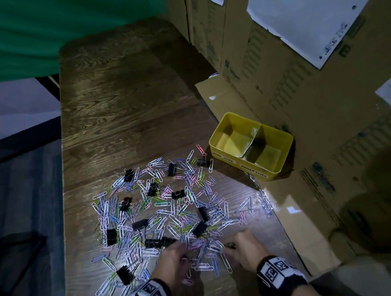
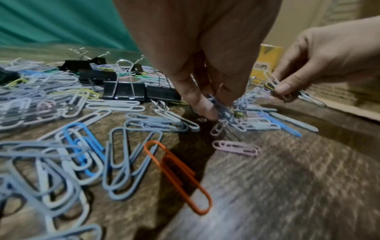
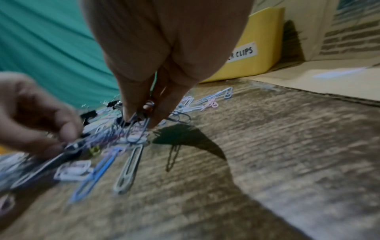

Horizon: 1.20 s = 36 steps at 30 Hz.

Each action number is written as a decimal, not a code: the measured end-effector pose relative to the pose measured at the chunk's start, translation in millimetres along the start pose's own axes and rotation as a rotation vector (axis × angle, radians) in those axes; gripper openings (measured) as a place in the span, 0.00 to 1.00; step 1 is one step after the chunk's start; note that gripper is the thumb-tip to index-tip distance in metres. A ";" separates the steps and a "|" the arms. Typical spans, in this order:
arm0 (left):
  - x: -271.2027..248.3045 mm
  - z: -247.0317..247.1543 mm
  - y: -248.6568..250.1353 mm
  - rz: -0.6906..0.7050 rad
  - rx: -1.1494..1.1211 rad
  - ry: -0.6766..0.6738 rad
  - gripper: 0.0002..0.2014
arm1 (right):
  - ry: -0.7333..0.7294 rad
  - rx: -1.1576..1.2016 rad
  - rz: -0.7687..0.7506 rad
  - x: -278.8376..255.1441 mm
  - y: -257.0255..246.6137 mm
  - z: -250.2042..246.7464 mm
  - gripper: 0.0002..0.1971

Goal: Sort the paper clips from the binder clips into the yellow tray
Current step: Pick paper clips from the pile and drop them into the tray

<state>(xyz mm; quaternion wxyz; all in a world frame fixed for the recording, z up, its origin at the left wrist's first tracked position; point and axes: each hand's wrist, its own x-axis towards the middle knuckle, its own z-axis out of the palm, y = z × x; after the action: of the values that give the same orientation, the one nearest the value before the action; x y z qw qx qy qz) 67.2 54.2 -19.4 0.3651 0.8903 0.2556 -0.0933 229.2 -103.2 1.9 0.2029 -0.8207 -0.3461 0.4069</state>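
A wooden table (image 1: 122, 102) bears a yellow tray (image 1: 275, 163) at its right edge. Left of the tray sprawl paper clips (image 1: 162, 209) and black binder clips (image 1: 139, 224). Nearest the pile, the left hand (image 1: 174, 258) and the right hand (image 1: 244, 245) each pinch tangled paper clips.

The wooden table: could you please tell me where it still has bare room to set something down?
The far half of the dark wooden table, between the green cloth and the heap of coloured paper clips, is bare. A narrower strip lies near the right hand, beside the flat cardboard sheet. The middle is crowded with clips and black binder clips, up to the yellow tray.
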 end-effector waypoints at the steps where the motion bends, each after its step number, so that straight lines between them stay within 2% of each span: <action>1: -1.1 -4.3 -2.9 0.011 -0.046 0.003 0.14 | 0.011 0.048 0.006 -2.1 -0.3 -6.3 0.11; 3: -3.5 -17.6 -5.0 -0.010 -0.168 -0.013 0.15 | 0.037 0.180 0.012 -5.9 -3.2 -18.7 0.12; 7: 6.5 -64.1 19.1 -0.097 -0.443 -0.126 0.09 | 0.200 0.492 0.051 -9.9 -15.0 -47.7 0.06; 9: 25.1 -93.9 42.7 -0.053 -0.506 -0.155 0.07 | 0.316 0.609 0.033 -10.9 -26.5 -68.2 0.10; 12: 70.0 -135.2 80.0 0.052 -0.546 -0.160 0.05 | 0.443 0.777 -0.056 -10.1 -50.6 -109.6 0.10; 14: 107.5 -152.5 105.3 0.163 -0.534 -0.102 0.05 | 0.551 0.790 -0.110 -5.1 -64.2 -137.8 0.10; 16: 145.7 -161.4 133.2 0.213 -0.569 -0.033 0.06 | 0.636 0.803 -0.153 3.1 -75.1 -162.6 0.10; 20: 219.7 -145.2 166.5 0.138 -0.624 0.037 0.05 | 0.731 0.836 -0.182 34.7 -83.5 -203.9 0.09; 23: 252.9 -120.7 168.0 0.070 -0.432 0.041 0.03 | 0.814 0.720 -0.082 74.9 -75.9 -219.8 0.12; 25: 258.2 -111.7 164.2 0.085 -0.199 -0.015 0.04 | 0.826 0.606 -0.025 100.7 -68.4 -222.2 0.13; 27: 250.8 -109.0 158.3 0.140 -0.091 0.021 0.05 | 0.813 0.455 0.007 119.7 -61.8 -220.9 0.11; 30: 221.0 -106.0 141.1 0.197 -0.229 0.214 0.08 | 0.735 0.233 0.044 138.0 -55.8 -213.9 0.11; 32: 193.5 -101.0 124.5 0.227 -0.221 0.257 0.09 | 0.604 0.077 0.067 144.1 -51.9 -204.6 0.11; 33: 179.4 -97.3 114.2 0.240 -0.177 0.215 0.09 | 0.517 0.022 0.075 145.6 -49.6 -199.2 0.12; 36: 140.1 -79.4 82.2 0.232 0.065 -0.054 0.16 | 0.328 -0.060 0.069 140.8 -45.5 -186.8 0.18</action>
<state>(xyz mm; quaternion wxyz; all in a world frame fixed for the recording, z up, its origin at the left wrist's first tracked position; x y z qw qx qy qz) 227.9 114.3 37.5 0.3511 0.9224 0.1380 -0.0826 422.3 21.3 65.2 0.2180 -0.8931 -0.2918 0.2639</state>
